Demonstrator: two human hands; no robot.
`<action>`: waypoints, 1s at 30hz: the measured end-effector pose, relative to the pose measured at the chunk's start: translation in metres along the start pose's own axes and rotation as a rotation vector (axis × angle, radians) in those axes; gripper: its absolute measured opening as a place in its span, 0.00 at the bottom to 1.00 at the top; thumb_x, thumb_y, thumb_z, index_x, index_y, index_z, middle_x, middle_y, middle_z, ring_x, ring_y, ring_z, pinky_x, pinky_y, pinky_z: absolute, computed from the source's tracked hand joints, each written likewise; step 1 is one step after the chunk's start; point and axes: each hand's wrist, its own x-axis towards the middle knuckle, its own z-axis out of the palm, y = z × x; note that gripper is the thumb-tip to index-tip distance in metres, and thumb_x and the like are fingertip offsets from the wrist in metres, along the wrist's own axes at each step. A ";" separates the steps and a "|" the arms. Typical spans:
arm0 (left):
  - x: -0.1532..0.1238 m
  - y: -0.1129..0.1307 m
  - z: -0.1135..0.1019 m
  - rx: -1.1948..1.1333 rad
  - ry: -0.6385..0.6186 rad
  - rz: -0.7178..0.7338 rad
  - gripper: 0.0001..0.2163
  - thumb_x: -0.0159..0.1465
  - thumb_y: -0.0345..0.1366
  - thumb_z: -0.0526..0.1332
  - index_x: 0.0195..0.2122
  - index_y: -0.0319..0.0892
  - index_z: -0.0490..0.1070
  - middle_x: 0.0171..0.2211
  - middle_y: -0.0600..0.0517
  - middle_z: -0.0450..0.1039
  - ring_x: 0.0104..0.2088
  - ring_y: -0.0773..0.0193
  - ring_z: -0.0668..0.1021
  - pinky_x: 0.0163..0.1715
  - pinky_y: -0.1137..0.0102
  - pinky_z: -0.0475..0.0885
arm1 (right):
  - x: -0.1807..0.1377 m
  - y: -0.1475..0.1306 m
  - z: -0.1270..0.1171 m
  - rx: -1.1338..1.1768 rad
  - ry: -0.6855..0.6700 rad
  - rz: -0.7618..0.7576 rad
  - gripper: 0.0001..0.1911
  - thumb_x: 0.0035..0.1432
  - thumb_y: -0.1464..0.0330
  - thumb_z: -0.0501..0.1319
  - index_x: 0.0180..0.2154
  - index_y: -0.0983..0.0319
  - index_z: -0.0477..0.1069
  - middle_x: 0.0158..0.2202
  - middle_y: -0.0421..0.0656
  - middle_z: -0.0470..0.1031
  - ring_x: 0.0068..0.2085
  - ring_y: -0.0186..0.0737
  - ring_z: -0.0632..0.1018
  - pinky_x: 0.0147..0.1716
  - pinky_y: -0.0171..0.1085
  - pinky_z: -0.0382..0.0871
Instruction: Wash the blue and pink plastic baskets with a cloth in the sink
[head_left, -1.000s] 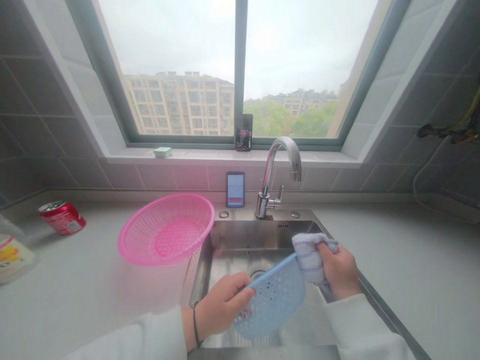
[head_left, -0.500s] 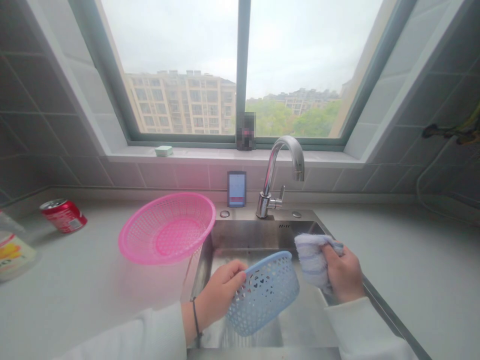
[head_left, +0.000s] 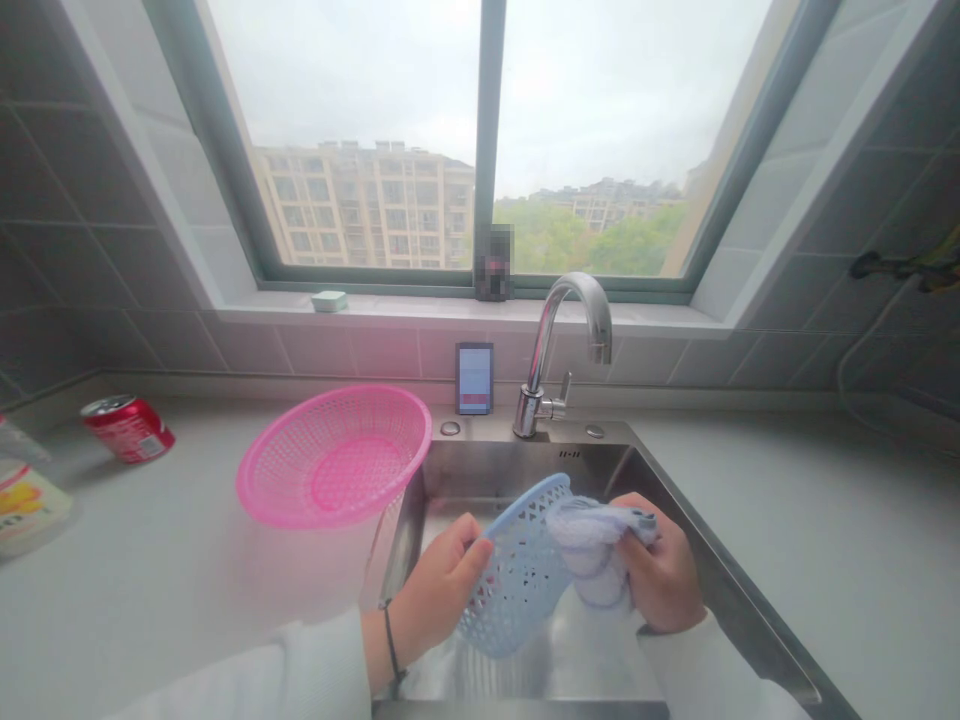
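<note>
Over the sink, my left hand grips the near-left rim of a light blue plastic basket with heart-shaped and other small holes. The basket is tilted, with its rim slanting up to the right. My right hand is closed around a bunched white and pale lilac cloth. That cloth overlaps the right end of the basket and appears to touch it. Part of the basket's right side is hidden behind the cloth.
A steel sink lies beneath, with a chrome faucet behind it. A pink colander overhangs the sink's left edge. Further left are a red can and a bottle. A phone leans on the tiles.
My right hand has moved left with the cloth, bringing it against the basket's right end. The basket has tilted more steeply in my left hand.
</note>
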 end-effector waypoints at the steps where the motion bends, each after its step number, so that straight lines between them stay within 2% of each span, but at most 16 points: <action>1: -0.002 0.000 0.000 0.022 -0.035 0.024 0.26 0.62 0.65 0.52 0.30 0.43 0.58 0.24 0.58 0.60 0.24 0.68 0.65 0.24 0.73 0.60 | -0.002 -0.003 0.003 -0.021 -0.057 -0.025 0.18 0.52 0.52 0.63 0.25 0.60 0.70 0.20 0.39 0.69 0.23 0.37 0.68 0.23 0.36 0.63; 4: -0.008 0.001 -0.001 0.080 -0.148 0.082 0.26 0.64 0.64 0.51 0.33 0.42 0.60 0.26 0.55 0.64 0.26 0.67 0.66 0.26 0.72 0.62 | 0.002 -0.004 0.003 -0.103 -0.095 -0.023 0.17 0.52 0.54 0.62 0.24 0.60 0.71 0.19 0.38 0.69 0.22 0.37 0.69 0.22 0.34 0.63; 8: -0.013 0.006 0.001 0.044 -0.223 0.060 0.21 0.66 0.58 0.52 0.35 0.43 0.59 0.27 0.55 0.64 0.26 0.67 0.66 0.26 0.72 0.63 | 0.012 0.002 -0.007 -0.216 0.082 0.080 0.18 0.53 0.52 0.61 0.26 0.61 0.72 0.20 0.39 0.72 0.24 0.38 0.72 0.24 0.34 0.65; 10: -0.014 0.007 0.003 0.049 -0.244 0.043 0.15 0.67 0.50 0.55 0.36 0.43 0.59 0.28 0.55 0.65 0.26 0.67 0.67 0.27 0.72 0.63 | 0.008 -0.002 -0.005 -0.224 0.089 0.046 0.16 0.53 0.54 0.60 0.27 0.60 0.72 0.20 0.38 0.71 0.23 0.38 0.71 0.23 0.34 0.64; 13: -0.013 0.007 0.003 0.097 -0.262 0.059 0.07 0.65 0.39 0.58 0.39 0.43 0.61 0.29 0.55 0.67 0.28 0.67 0.68 0.28 0.73 0.63 | -0.009 -0.017 0.013 -0.157 -0.149 -0.111 0.10 0.50 0.60 0.60 0.24 0.60 0.69 0.18 0.36 0.69 0.21 0.35 0.68 0.21 0.32 0.61; 15: -0.011 0.007 0.001 0.104 -0.284 0.081 0.06 0.64 0.35 0.58 0.41 0.42 0.63 0.29 0.55 0.68 0.28 0.67 0.68 0.29 0.73 0.63 | -0.017 -0.026 0.026 -0.120 -0.320 -0.198 0.07 0.47 0.64 0.60 0.22 0.59 0.68 0.17 0.35 0.68 0.20 0.33 0.67 0.21 0.32 0.60; 16: -0.011 0.008 0.001 0.103 -0.296 0.086 0.07 0.64 0.34 0.58 0.42 0.42 0.63 0.30 0.55 0.68 0.28 0.67 0.68 0.29 0.73 0.63 | -0.018 -0.028 0.029 -0.116 -0.359 -0.209 0.06 0.46 0.64 0.60 0.22 0.59 0.68 0.17 0.35 0.68 0.20 0.33 0.68 0.21 0.32 0.60; 18: -0.011 0.012 -0.001 0.118 -0.316 0.082 0.08 0.64 0.34 0.58 0.44 0.42 0.64 0.30 0.55 0.69 0.28 0.67 0.69 0.29 0.73 0.63 | -0.012 -0.026 0.026 -0.141 -0.293 -0.165 0.08 0.49 0.62 0.60 0.23 0.59 0.69 0.18 0.36 0.70 0.21 0.34 0.69 0.22 0.32 0.61; 22: -0.015 0.020 -0.002 0.179 -0.379 0.044 0.08 0.64 0.34 0.58 0.44 0.41 0.64 0.27 0.56 0.67 0.26 0.67 0.68 0.27 0.73 0.63 | 0.012 -0.007 0.000 -0.278 0.064 0.054 0.17 0.52 0.53 0.60 0.26 0.60 0.73 0.21 0.39 0.74 0.24 0.39 0.73 0.24 0.34 0.65; 24: -0.017 0.020 -0.002 0.189 -0.401 0.056 0.08 0.64 0.35 0.58 0.44 0.42 0.64 0.27 0.56 0.68 0.25 0.67 0.69 0.27 0.73 0.63 | 0.016 0.000 -0.007 -0.291 0.102 0.077 0.18 0.52 0.52 0.60 0.26 0.60 0.72 0.21 0.40 0.73 0.24 0.40 0.73 0.24 0.35 0.65; 26: -0.017 0.018 -0.002 0.175 -0.398 0.067 0.08 0.65 0.36 0.57 0.45 0.42 0.64 0.29 0.54 0.70 0.27 0.67 0.70 0.28 0.73 0.63 | 0.012 0.000 -0.004 -0.233 0.031 0.001 0.15 0.52 0.55 0.60 0.25 0.60 0.71 0.19 0.39 0.71 0.22 0.38 0.71 0.23 0.35 0.64; 30: -0.016 0.015 -0.005 0.150 -0.367 0.073 0.08 0.66 0.36 0.57 0.46 0.42 0.64 0.31 0.54 0.70 0.27 0.67 0.70 0.28 0.73 0.64 | -0.004 -0.011 0.012 -0.093 -0.220 -0.145 0.11 0.49 0.59 0.61 0.24 0.59 0.68 0.18 0.36 0.68 0.20 0.35 0.67 0.20 0.33 0.61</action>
